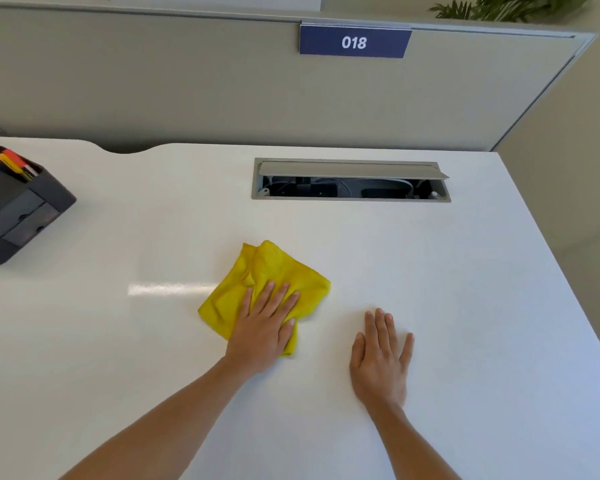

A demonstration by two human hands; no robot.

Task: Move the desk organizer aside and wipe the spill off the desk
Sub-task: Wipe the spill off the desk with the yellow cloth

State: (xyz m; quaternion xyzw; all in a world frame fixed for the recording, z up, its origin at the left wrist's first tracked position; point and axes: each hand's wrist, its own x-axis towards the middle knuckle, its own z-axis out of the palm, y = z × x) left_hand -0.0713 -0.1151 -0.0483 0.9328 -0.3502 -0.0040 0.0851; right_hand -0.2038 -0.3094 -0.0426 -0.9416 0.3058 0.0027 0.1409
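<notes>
Left hand [262, 336], fingers flat and spread, presses yellow cloth [257, 289] mid-desktop [465, 271], right hand [380, 362] open-palmed and empty just beside; black desk organizer [18, 206] sits well apart at far-left edge, no spill visible.

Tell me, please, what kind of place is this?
Probably an office workstation. A grey fabric partition carries a blue number sign reading 018, the white desk has an open cable hatch, and a black plastic desk organizer holds coloured papers.
</notes>
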